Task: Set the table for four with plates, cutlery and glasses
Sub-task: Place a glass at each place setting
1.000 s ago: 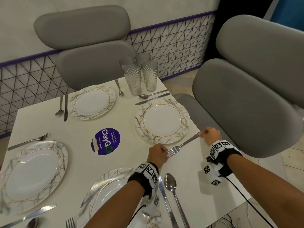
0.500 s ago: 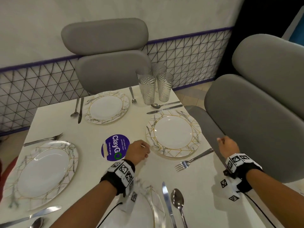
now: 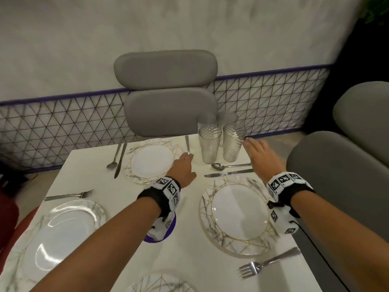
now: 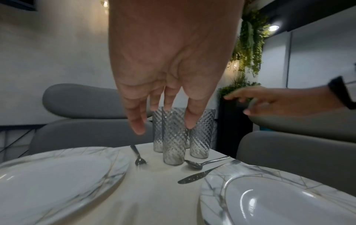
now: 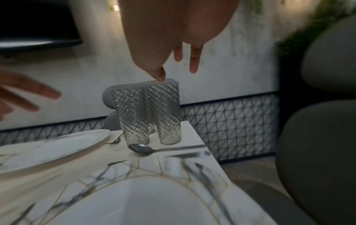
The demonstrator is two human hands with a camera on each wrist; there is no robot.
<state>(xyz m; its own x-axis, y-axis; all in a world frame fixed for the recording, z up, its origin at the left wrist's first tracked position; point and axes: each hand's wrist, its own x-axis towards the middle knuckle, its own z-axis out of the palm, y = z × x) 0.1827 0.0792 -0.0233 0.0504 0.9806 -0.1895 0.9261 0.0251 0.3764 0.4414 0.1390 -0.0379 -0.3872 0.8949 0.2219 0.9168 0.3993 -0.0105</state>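
Observation:
Several ribbed clear glasses (image 3: 219, 140) (image 4: 174, 137) (image 5: 146, 115) stand clustered at the table's far right corner. My left hand (image 3: 184, 165) (image 4: 161, 118) hovers just left of them, fingers loose and apart, holding nothing. My right hand (image 3: 257, 153) (image 5: 173, 67) reaches in from the right, fingers extended, a little short of the glasses. Marbled plates lie at the far side (image 3: 134, 173), right (image 3: 208, 218), left (image 3: 33, 234) and near edge (image 3: 160, 281). Beside the right plate lie a fork (image 3: 267, 263), a knife (image 3: 228, 173) and a spoon (image 3: 227, 165).
Grey padded chairs stand at the far side (image 3: 168, 98) and at the right (image 3: 341, 186). More cutlery lies by the far plate (image 3: 117, 161) and a fork (image 3: 67, 195) by the left plate. A purple sticker (image 3: 160, 237) sits mid-table under my left wrist.
Both hands let go of the fork by the right plate, which now lies on the table, and moved forward towards the glasses. The view tilted up.

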